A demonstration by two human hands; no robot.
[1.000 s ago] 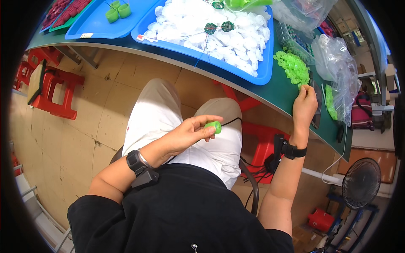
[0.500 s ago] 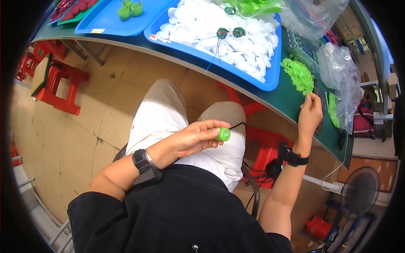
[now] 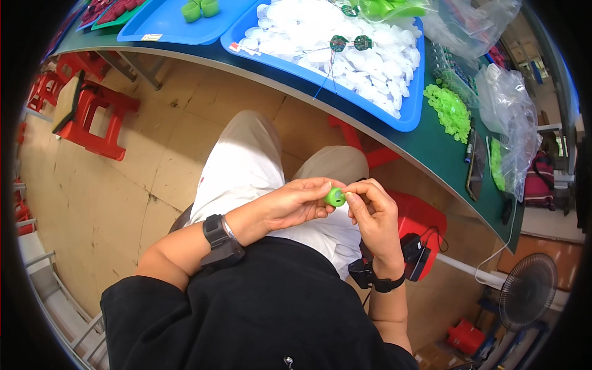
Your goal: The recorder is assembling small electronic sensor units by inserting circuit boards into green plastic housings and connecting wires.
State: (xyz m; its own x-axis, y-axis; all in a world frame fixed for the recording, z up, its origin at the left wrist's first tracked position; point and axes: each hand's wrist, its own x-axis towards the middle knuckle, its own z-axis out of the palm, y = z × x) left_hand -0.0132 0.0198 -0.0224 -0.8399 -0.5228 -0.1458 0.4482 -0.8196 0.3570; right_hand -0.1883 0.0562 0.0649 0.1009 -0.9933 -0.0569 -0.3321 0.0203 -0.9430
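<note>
My left hand (image 3: pixel 295 203) is closed around a small green plastic cylinder (image 3: pixel 335 197) above my lap, its end with a slot and a pale spot turned toward my right. My right hand (image 3: pixel 377 213) pinches with thumb and forefinger right at that end. Whatever sits between those fingertips is too small to make out. On the green table, a pile of small bright green pieces (image 3: pixel 448 112) lies beyond my right hand. A blue tray (image 3: pixel 414 105) nearby is heaped with white translucent plastic pieces (image 3: pixel 370 77), with a few small green circuit boards (image 3: pixel 362 42) with wires on top.
Another blue tray (image 3: pixel 179 36) at the far left holds green cups (image 3: pixel 191 11). Clear plastic bags (image 3: pixel 505 102), a phone-like dark slab (image 3: pixel 476 172) and a marker (image 3: pixel 470 148) lie at the table's right. Red stools (image 3: pixel 98 120) and a fan (image 3: pixel 527 290) stand around.
My right hand has come from the green pieces on the table to the green cylinder in my left hand. My left hand stays nearly in place, still holding it.
</note>
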